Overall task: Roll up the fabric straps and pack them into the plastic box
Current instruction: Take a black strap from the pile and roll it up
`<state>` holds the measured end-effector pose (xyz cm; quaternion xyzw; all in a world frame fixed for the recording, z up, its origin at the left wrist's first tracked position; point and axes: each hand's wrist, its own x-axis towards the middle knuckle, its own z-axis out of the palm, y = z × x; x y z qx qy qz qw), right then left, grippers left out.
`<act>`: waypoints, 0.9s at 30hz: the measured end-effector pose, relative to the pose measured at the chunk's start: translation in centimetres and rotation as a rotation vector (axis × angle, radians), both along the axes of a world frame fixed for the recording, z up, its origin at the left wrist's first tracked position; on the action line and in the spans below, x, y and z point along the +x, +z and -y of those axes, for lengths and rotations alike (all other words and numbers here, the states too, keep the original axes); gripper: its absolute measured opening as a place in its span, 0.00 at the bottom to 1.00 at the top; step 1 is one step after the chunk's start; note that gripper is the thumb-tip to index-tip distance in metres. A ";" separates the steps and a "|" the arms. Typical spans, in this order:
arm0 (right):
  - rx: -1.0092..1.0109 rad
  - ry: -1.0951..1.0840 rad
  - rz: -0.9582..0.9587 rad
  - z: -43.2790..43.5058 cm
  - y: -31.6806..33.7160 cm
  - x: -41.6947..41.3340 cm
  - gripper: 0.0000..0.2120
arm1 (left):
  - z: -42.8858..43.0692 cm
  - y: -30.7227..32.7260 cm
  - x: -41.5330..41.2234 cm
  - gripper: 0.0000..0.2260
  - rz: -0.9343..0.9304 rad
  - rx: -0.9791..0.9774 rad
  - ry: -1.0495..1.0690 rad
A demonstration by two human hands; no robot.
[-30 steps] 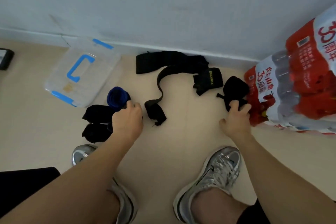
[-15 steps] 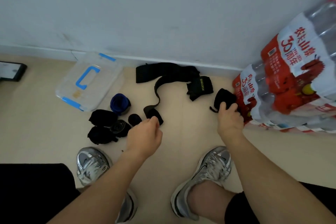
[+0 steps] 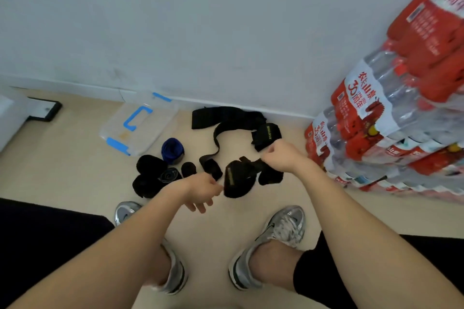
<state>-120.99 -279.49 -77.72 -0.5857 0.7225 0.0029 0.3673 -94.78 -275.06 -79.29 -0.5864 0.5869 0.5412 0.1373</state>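
Note:
A black fabric strap (image 3: 241, 178) hangs between my hands above the floor. My right hand (image 3: 281, 155) grips its upper end, and my left hand (image 3: 200, 189) pinches its lower left edge. Behind it a long black strap (image 3: 226, 120) lies unrolled by the wall, with a yellow-lettered end (image 3: 267, 133). Several rolled straps lie to the left: a blue roll (image 3: 172, 150), black rolls (image 3: 150, 165) and a small black roll (image 3: 188, 168). The clear plastic box (image 3: 140, 125) with blue handle and clips sits closed at the back left.
A tall stack of shrink-wrapped water bottle packs (image 3: 401, 118) stands at the right. The white wall (image 3: 200, 32) runs along the back. A black-framed object (image 3: 42, 109) lies at the far left. My two grey shoes (image 3: 273, 241) are planted on the beige floor.
My right hand lifted the black strap from beside the bottle packs and brought it toward the middle. My left hand moved right from the rolls and took hold of the strap's edge.

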 end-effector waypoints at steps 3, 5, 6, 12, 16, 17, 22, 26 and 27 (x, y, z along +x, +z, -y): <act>0.052 0.041 0.091 -0.9 1.6 1.7 0.21 | -1.3 0.2 0.1 0.23 -0.244 0.101 0.266; 0.072 0.048 0.169 -2.3 2.4 2.7 0.24 | -2.6 0.1 0.2 0.23 -0.461 0.193 0.406; 0.084 0.047 0.231 -3.1 2.6 3.1 0.22 | -3.2 -0.1 0.3 0.21 -0.572 0.242 0.488; 0.206 0.110 0.470 -6.7 0.9 4.5 0.10 | -4.9 -0.7 0.1 0.17 -0.716 0.226 0.791; 0.208 0.033 0.533 -7.9 -0.6 5.6 0.07 | -4.9 -0.5 0.2 0.12 -0.757 0.135 0.912; 0.200 0.021 0.516 -8.0 -0.9 5.8 0.06 | -4.8 -0.4 0.3 0.11 -0.744 0.104 0.936; 0.250 0.139 0.459 -8.5 -1.6 6.3 0.08 | -4.9 -0.4 -0.3 0.07 -0.567 -0.144 1.033; 0.336 0.541 0.047 -9.7 -2.8 5.8 0.11 | -3.6 0.6 -0.1 0.05 -0.471 -0.349 1.140; 0.276 0.524 0.005 -10.1 -3.5 5.6 0.12 | -3.0 1.0 0.4 0.06 -0.438 -0.399 1.079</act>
